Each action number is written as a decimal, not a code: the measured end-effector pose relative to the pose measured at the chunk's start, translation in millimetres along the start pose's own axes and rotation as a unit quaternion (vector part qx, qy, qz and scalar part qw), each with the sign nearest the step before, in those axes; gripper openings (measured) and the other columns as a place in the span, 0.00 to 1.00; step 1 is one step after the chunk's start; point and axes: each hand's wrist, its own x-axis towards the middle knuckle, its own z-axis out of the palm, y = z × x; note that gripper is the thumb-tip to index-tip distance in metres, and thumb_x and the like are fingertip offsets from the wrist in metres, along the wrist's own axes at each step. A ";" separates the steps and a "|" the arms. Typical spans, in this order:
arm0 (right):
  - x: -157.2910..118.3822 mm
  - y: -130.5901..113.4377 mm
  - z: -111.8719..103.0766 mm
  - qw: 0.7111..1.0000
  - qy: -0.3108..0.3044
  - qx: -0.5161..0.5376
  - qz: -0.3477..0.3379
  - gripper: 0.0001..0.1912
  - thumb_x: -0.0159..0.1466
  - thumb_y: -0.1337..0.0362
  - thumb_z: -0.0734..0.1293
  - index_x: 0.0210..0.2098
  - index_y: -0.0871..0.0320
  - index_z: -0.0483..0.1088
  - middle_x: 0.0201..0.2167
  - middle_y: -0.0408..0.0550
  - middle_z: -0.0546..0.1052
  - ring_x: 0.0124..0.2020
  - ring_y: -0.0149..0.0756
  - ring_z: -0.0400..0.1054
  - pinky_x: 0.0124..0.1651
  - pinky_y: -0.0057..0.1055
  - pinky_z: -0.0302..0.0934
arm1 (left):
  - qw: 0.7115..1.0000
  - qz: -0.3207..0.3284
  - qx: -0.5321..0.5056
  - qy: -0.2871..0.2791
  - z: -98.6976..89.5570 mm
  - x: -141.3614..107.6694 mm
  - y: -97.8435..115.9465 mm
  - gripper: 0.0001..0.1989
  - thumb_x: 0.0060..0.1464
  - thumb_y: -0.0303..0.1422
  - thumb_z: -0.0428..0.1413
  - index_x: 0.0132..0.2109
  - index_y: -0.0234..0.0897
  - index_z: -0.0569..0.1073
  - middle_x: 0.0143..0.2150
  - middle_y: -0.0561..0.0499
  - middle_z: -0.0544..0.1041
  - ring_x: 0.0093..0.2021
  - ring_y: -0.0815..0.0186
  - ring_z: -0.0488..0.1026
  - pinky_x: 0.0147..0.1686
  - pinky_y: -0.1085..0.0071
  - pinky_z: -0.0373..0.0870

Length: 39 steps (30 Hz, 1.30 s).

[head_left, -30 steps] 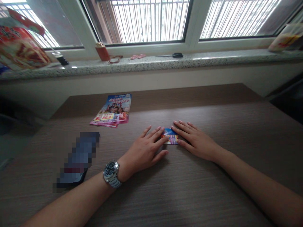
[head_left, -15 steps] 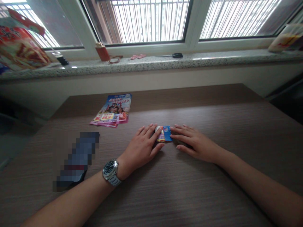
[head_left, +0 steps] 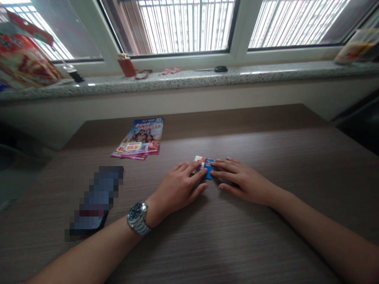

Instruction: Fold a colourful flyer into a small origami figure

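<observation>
A small folded paper leaflet [head_left: 208,162], blue with a colourful printed part, lies on the wooden table between my hands. Fingers of my left hand [head_left: 181,185] rest flat on its left part and cover some of it. My right hand [head_left: 244,179] lies palm down with fingers stretched out, its fingertips touching the leaflet's right edge. Neither hand is closed around anything. A metal watch [head_left: 138,217] sits on my left wrist.
A stack of printed flyers [head_left: 142,138] lies at the table's back left. Nearer is a pixelated dark phone-like object [head_left: 96,201]. Scissors [head_left: 219,69], a red lighter-shaped item [head_left: 126,66] and a food bag [head_left: 26,59] are on the stone windowsill [head_left: 183,82].
My left hand has shifted slightly towards me and to the right across the leaflet. The leaflet has turned a little clockwise. My right hand has barely moved.
</observation>
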 end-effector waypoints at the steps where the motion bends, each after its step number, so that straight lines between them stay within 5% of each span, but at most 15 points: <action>1: 0.0 0.0 0.2 1.000 0.003 0.000 -0.002 0.22 0.72 0.58 0.63 0.64 0.51 0.68 0.67 0.54 0.68 0.68 0.50 0.60 0.68 0.56 0.54 | 1.000 0.005 -0.001 0.002 1.0 -0.4 -0.7 0.21 0.70 0.42 0.49 0.63 0.38 0.70 0.63 0.39 0.70 0.61 0.51 0.70 0.61 0.52 0.67; 16: 3.0 -1.0 1.2 0.998 0.055 0.033 -0.022 0.20 0.71 0.63 0.65 0.62 0.52 0.69 0.63 0.54 0.72 0.64 0.47 0.66 0.66 0.49 0.62 | 0.998 0.058 -0.028 0.004 9.5 -2.3 -3.8 0.23 0.69 0.41 0.50 0.66 0.39 0.66 0.66 0.41 0.69 0.65 0.53 0.67 0.64 0.51 0.66; 39: 2.9 -0.5 2.4 0.997 0.053 0.044 -0.043 0.15 0.71 0.65 0.65 0.57 0.54 0.74 0.57 0.52 0.77 0.58 0.44 0.71 0.61 0.43 0.67 | 0.996 0.071 -0.044 0.019 12.3 -1.2 -5.5 0.18 0.69 0.38 0.51 0.62 0.39 0.70 0.63 0.45 0.73 0.61 0.57 0.73 0.62 0.56 0.69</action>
